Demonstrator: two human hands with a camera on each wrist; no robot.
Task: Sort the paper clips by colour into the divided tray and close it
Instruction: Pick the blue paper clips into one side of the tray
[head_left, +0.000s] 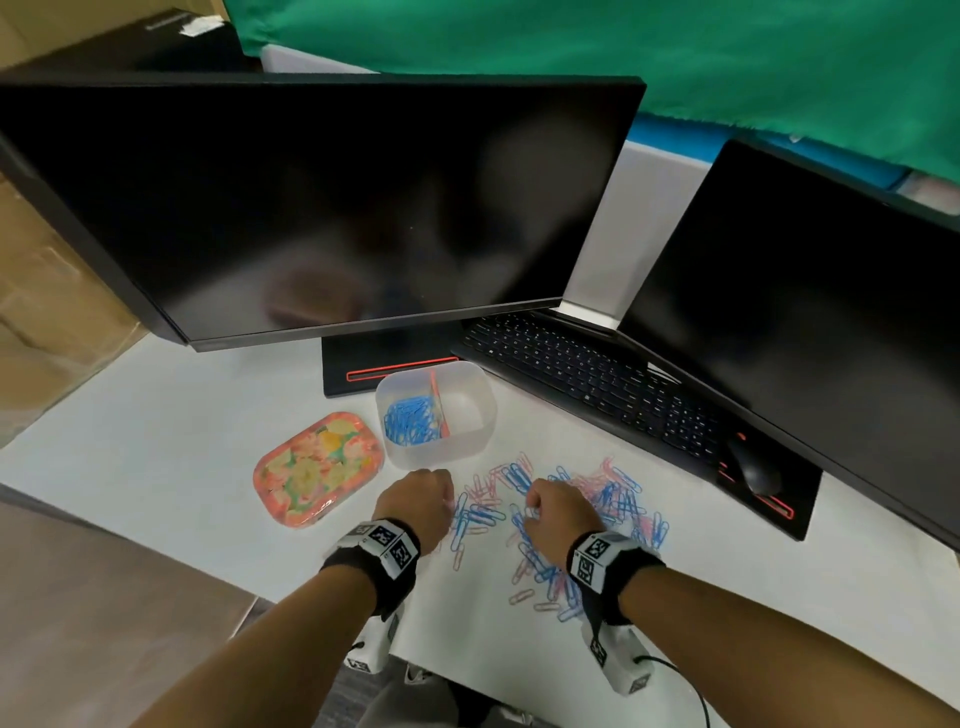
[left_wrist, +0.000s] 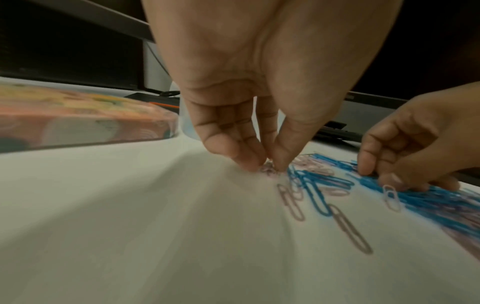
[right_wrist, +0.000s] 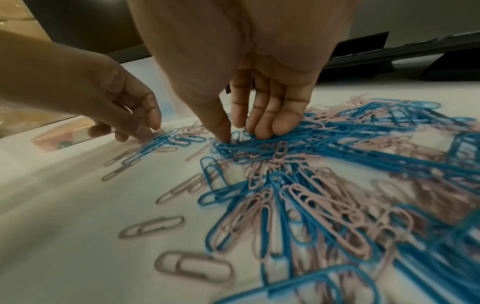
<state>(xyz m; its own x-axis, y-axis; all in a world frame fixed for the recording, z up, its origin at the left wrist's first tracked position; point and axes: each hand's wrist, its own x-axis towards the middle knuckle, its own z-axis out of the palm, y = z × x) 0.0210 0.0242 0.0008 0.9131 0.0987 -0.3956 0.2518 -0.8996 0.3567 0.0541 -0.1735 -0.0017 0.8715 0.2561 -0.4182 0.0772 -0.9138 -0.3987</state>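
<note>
On the white desk (head_left: 208, 441), the left hand (left_wrist: 249, 127) has its grip narrowed onto a pink paper clip (left_wrist: 269, 169), seen only by its wrist view. The right hand (right_wrist: 249, 102) pinches blue paper clips (right_wrist: 259, 144) in the pile. The head view shows the clear divided tray (head_left: 467, 447) with blue clips in its left compartment beside the floral lid (head_left: 317, 467).

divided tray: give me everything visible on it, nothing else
The divided tray is a translucent, frosted plastic box with rounded corners, open on top, standing upright on the white desk in front of the monitor base. A thin pink-red divider splits it in two. The left compartment holds a heap of blue paper clips; the right one looks empty. Neither hand touches it; the left hand is just in front of it. Its floral lid lies close on its left; whether they touch is unclear.
</note>
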